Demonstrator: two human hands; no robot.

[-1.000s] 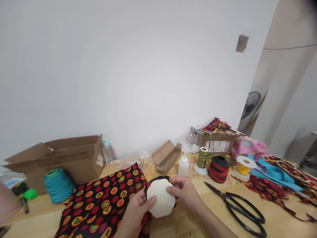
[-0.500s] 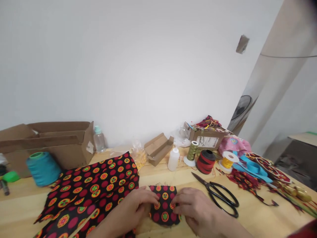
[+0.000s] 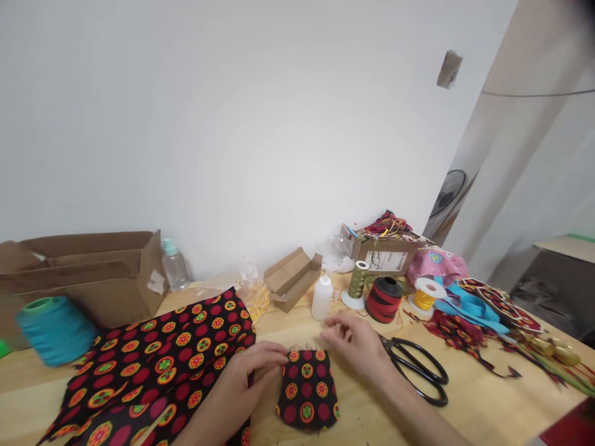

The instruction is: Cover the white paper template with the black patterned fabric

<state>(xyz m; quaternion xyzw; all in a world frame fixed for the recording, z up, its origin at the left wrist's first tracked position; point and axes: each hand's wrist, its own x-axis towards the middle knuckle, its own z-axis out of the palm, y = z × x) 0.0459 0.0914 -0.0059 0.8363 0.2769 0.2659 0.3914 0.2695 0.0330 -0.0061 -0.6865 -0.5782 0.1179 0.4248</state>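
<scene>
The small dark patterned fabric piece [image 3: 307, 390] lies flat on the worktop [image 3: 360, 415] between the two hands, the larger cloth of matching print [image 3: 186, 353] spread to its left. The left hand [image 3: 246, 375] has its fingertips at the piece's upper left corner, though whether they pinch it I cannot tell. The right hand [image 3: 356, 344], loosely curled with fingers parted and holding nothing visible, hovers near the white bottle [image 3: 321, 298], its forearm beside the black scissors [image 3: 421, 371].
</scene>
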